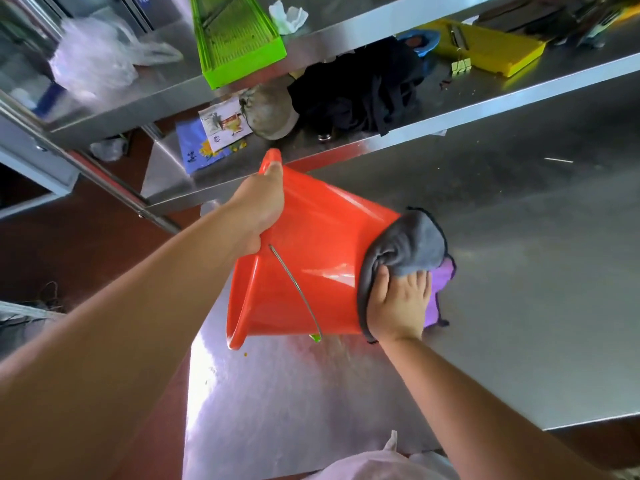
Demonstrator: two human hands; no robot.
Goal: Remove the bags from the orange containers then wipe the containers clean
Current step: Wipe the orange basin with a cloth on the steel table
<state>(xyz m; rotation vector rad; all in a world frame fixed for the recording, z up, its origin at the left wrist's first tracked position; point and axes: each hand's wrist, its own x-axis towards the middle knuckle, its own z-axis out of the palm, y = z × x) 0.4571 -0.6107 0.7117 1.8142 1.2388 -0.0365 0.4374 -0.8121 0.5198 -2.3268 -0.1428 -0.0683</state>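
Note:
An orange bucket (311,244) lies tilted on its side over the steel table (519,271), its open mouth toward the lower left and its wire handle hanging across the wall. My left hand (259,206) grips the upper rim. My right hand (398,303) presses a grey cloth (405,247) with a purple underside against the bucket's base end, fingers curled into the fabric. I see no bag in the bucket; its inside is hidden.
Shelves behind hold a green slicer tray (235,32), a yellow slicer (485,46), a black cloth heap (360,88), a clear plastic bag (93,60) and paper packets (214,133). A pale bag (381,465) sits at the table's near edge. Red floor lies left.

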